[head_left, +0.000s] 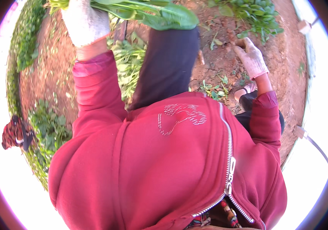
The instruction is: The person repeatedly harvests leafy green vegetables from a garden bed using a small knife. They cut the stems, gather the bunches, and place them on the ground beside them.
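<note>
My left hand, in a white work glove, is closed around a bunch of long-stemmed leafy greens at the top of the view. The leaves stretch rightwards over my dark-trousered knee. My right hand, gloved too, is low over the reddish soil, thumb and forefinger apart. Its fingertips are just below a standing clump of green leafy plants; part of the fingers is hidden, and nothing shows in its grasp.
Cut greens are heaped left of my knee. Loose leaves and small plants dot the soil at my right. Planted rows run along the left, where a person in patterned clothing is at the rim. A pale edge borders the bed on the right.
</note>
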Demonstrator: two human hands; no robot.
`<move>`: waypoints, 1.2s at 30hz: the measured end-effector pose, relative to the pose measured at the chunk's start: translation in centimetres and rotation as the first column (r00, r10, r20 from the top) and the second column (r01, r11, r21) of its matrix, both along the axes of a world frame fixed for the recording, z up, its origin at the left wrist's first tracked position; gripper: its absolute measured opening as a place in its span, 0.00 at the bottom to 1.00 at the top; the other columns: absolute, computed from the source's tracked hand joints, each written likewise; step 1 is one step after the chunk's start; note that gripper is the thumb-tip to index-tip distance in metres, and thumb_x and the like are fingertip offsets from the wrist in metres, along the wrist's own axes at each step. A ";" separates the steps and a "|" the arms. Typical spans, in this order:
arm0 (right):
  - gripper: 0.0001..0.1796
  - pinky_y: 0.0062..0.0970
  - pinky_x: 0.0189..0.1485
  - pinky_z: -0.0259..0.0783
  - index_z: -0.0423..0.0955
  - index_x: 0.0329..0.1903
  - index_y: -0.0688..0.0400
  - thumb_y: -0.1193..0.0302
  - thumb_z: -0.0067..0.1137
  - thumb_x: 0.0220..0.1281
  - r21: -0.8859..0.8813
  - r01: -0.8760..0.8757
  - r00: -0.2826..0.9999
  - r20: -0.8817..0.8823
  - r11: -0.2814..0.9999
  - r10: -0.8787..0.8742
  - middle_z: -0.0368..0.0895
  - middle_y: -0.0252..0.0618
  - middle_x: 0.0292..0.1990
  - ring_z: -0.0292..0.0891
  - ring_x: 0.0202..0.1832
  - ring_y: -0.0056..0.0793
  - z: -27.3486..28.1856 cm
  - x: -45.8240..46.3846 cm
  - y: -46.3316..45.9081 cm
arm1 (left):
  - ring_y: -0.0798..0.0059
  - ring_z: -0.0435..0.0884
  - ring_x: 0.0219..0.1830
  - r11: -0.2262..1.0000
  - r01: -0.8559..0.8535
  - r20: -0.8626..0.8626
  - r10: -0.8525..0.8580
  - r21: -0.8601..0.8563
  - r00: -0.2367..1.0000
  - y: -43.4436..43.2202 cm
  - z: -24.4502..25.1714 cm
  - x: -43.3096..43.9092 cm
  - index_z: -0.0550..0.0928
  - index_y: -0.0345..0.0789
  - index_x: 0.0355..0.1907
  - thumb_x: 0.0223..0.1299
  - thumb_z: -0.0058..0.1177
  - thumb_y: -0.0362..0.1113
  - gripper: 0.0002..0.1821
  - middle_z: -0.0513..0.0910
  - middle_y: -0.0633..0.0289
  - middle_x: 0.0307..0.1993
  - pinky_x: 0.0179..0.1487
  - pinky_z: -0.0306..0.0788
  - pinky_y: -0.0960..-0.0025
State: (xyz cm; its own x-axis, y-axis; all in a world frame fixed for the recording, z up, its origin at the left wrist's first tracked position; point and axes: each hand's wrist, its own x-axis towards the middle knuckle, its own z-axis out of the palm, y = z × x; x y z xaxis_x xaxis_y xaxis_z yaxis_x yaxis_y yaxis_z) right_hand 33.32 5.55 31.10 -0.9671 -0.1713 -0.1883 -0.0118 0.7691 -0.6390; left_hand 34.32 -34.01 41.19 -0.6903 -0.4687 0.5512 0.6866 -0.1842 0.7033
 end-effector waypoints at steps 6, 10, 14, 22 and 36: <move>0.17 0.36 0.50 0.76 0.76 0.49 0.63 0.64 0.61 0.66 0.136 -0.098 0.983 0.165 0.986 0.075 0.86 0.50 0.40 0.85 0.45 0.42 -4.8 1.1 -0.8 | 0.70 0.85 0.47 0.932 -0.187 0.369 0.299 -0.311 0.880 -10.1 -4.9 5.5 0.81 0.36 0.55 0.56 0.70 0.27 0.22 0.86 0.59 0.47 0.59 0.78 0.62; 0.18 0.43 0.53 0.75 0.76 0.47 0.63 0.60 0.60 0.66 0.263 -0.230 0.949 0.276 0.937 0.156 0.85 0.56 0.43 0.82 0.50 0.53 -7.8 2.0 -1.4 | 0.68 0.87 0.45 0.610 0.092 0.506 0.553 -0.787 0.661 -12.7 -11.9 7.9 0.85 0.42 0.53 0.55 0.71 0.37 0.21 0.88 0.58 0.43 0.50 0.81 0.65; 0.19 0.45 0.55 0.74 0.76 0.47 0.62 0.58 0.57 0.66 0.324 -0.338 0.916 0.329 0.883 0.230 0.84 0.58 0.45 0.80 0.51 0.56 -9.2 2.5 -1.8 | 0.62 0.87 0.39 -0.116 0.360 0.186 0.689 -0.925 0.701 -12.3 -19.3 7.9 0.82 0.46 0.47 0.53 0.68 0.36 0.17 0.86 0.61 0.35 0.44 0.79 0.60; 0.20 0.47 0.57 0.73 0.76 0.48 0.62 0.58 0.55 0.66 0.379 -0.370 0.908 0.340 0.848 0.245 0.83 0.61 0.47 0.79 0.54 0.57 -11.1 2.7 -2.2 | 0.59 0.87 0.43 -0.354 0.611 0.290 0.644 -0.708 0.708 -8.6 -29.4 4.7 0.83 0.47 0.42 0.67 0.46 0.35 0.10 0.86 0.59 0.37 0.45 0.76 0.54; 0.20 0.46 0.58 0.73 0.76 0.51 0.62 0.60 0.56 0.66 0.379 -0.456 0.873 0.365 0.805 0.322 0.82 0.59 0.51 0.78 0.57 0.56 -14.1 2.8 -1.1 | 0.48 0.86 0.50 -0.344 0.912 0.649 0.646 -0.222 0.401 -4.0 -25.7 7.3 0.84 0.33 0.48 0.73 0.38 0.38 0.19 0.87 0.45 0.48 0.53 0.78 0.49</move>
State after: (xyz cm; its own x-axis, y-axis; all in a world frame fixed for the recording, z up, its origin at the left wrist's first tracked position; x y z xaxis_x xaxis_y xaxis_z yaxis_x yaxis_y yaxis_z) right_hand 36.11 4.48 16.98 -0.7340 -0.3561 -0.5783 -0.2510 0.9335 -0.2562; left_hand 41.57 -38.04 15.54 -0.6609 0.0904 -0.7450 0.1635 0.9862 -0.0254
